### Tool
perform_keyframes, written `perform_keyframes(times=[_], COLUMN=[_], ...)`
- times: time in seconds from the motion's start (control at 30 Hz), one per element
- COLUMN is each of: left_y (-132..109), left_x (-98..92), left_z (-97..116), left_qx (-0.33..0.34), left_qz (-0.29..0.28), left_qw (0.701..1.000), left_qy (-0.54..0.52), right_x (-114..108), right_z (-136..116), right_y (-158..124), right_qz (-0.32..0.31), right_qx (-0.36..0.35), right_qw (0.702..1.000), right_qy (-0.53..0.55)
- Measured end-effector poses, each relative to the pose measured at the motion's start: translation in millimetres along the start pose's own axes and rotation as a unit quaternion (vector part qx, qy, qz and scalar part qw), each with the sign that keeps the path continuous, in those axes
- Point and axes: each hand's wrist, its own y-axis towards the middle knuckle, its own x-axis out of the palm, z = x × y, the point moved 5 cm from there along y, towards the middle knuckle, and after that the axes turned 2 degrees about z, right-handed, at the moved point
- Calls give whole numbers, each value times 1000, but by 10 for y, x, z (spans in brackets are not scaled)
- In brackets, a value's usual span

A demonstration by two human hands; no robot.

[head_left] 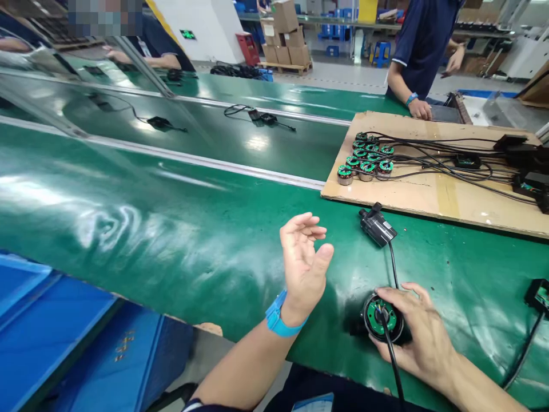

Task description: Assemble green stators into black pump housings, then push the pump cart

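Observation:
My left hand (304,263) is raised over the green table mat, palm turned inward, its fingers and thumb apart with nothing in them. A blue wrist strap (283,317) is around that wrist. My right hand (422,332) wraps round a round black motor housing (383,317) with a green circuit board and thin coloured wires in its open top. A black cable (392,366) rises from the middle of the board and runs toward my body. Beyond the housing lies a black plastic module (378,225), its own cable leading down toward my right hand.
A cardboard sheet (403,200) at the back right bears several round motor parts (366,153) with black cables. Another black part (538,294) lies at the right edge. A conveyor belt (206,131) carries cabled parts. Blue bins (141,349) stand lower left. Co-workers (422,51) stand across.

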Motion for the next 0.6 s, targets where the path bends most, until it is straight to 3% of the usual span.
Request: perform_keyframes(times=[0.1,0.3,0.5,0.6], left_y=[-8,-11,-29,-35], left_x=[1,2,-8,-12], left_z=[0,30,17,10], left_qx=[-2,6,16,19], left_qz=[-2,-4,-25,-20], left_qw=[1000,1000,1000,1000], left_qy=[4,21,5,8], right_x=[51,-173,-135,-321], right_z=[4,-143,-147,-207], right_y=[27,98,188,76], right_qz=[17,81,76,92], right_qx=[34,54,83,63], right_qw=[999,994,992,992], right_qy=[6,43,65,57])
